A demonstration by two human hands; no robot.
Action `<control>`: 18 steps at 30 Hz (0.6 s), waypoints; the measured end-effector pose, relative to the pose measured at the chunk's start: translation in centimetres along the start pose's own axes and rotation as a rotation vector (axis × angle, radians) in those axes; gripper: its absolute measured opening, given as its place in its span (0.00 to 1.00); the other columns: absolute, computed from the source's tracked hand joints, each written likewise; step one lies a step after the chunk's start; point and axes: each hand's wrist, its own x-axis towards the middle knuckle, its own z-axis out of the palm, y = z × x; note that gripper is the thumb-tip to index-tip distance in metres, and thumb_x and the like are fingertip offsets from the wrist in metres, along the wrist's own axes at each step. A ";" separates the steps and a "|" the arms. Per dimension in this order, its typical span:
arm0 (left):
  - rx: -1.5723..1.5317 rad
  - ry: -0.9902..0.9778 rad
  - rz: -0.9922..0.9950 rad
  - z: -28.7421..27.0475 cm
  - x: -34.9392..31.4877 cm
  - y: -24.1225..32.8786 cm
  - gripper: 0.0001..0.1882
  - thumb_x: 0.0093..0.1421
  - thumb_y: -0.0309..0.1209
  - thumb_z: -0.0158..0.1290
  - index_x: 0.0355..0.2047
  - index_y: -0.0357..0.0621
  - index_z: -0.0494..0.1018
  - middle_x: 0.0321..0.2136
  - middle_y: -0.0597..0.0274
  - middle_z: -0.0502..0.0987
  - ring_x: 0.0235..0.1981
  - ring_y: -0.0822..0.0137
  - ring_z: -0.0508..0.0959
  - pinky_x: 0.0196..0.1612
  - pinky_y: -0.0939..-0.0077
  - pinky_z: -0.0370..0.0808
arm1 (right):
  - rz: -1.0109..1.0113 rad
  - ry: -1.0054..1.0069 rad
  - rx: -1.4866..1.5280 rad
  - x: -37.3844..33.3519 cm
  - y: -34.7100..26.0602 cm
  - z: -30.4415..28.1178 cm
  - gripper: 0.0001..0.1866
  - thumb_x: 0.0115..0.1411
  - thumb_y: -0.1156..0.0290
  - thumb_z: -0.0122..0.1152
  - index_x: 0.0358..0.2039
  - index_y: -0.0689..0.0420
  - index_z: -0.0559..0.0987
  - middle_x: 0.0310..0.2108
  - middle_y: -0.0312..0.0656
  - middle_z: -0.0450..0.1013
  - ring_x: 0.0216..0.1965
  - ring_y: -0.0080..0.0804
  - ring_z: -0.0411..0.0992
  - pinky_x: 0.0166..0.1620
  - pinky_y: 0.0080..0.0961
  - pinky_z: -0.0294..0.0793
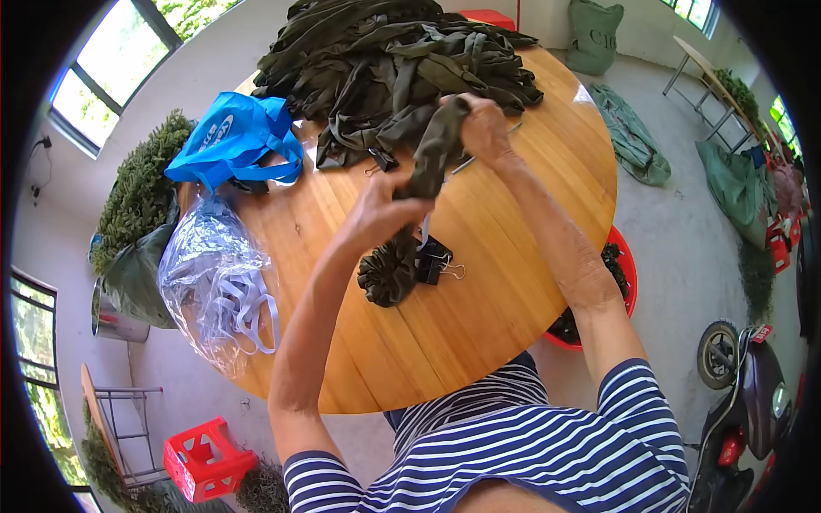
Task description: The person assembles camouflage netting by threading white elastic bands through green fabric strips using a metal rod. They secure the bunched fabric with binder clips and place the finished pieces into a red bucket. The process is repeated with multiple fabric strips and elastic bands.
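Note:
Between my two hands a dark olive fabric strip (433, 152), tube-like and bunched, is stretched above the round wooden table. My right hand (486, 130) is closed on its upper end. Lower down, my left hand (385, 209) is closed around it, the thumb across the cloth. Below my left hand a gathered, pleated fabric end (389, 274) rests on the wood. Beside that sits a large black binder clip (434, 261) with wire handles. A smaller black clip (382, 160) lies above my left hand. Partly hidden behind the strip is a thin metal rod (463, 166).
A heap of olive fabric (385, 68) covers the far side of the wooden table (513, 282). At its left lie a blue bag (227, 141) and clear plastic with white elastic (214, 274). A red basin (629, 274) stands under the right edge; a red stool (205, 462) stands lower left.

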 end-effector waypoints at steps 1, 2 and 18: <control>-0.015 -0.017 -0.015 0.4 -0.8 -0.5 0.09 0.47 0.29 0.55 0.28 0.37 0.72 0.19 0.65 0.73 0.19 0.77 0.72 0.23 0.84 0.68 | 0.108 -0.013 0.109 -0.1 0.5 -0.6 0.14 0.47 0.71 0.53 0.36 0.55 0.77 0.29 0.51 0.73 0.34 0.44 0.72 0.39 0.32 0.69; -0.141 0.014 -0.005 0.6 -1.0 -0.8 0.08 0.46 0.28 0.55 0.27 0.37 0.72 0.18 0.65 0.73 0.19 0.77 0.71 0.22 0.84 0.67 | 0.216 -0.025 0.217 -0.1 0.7 -1.0 0.13 0.48 0.72 0.51 0.36 0.55 0.77 0.29 0.52 0.72 0.33 0.48 0.71 0.39 0.33 0.69; -0.201 0.070 0.032 -0.9 -0.3 1.1 0.07 0.49 0.26 0.56 0.26 0.36 0.70 0.17 0.64 0.73 0.16 0.77 0.71 0.20 0.83 0.70 | -0.278 -0.094 -0.176 -0.1 -3.7 1.2 0.19 0.50 0.67 0.48 0.44 0.57 0.69 0.29 0.48 0.74 0.35 0.42 0.72 0.50 0.42 0.55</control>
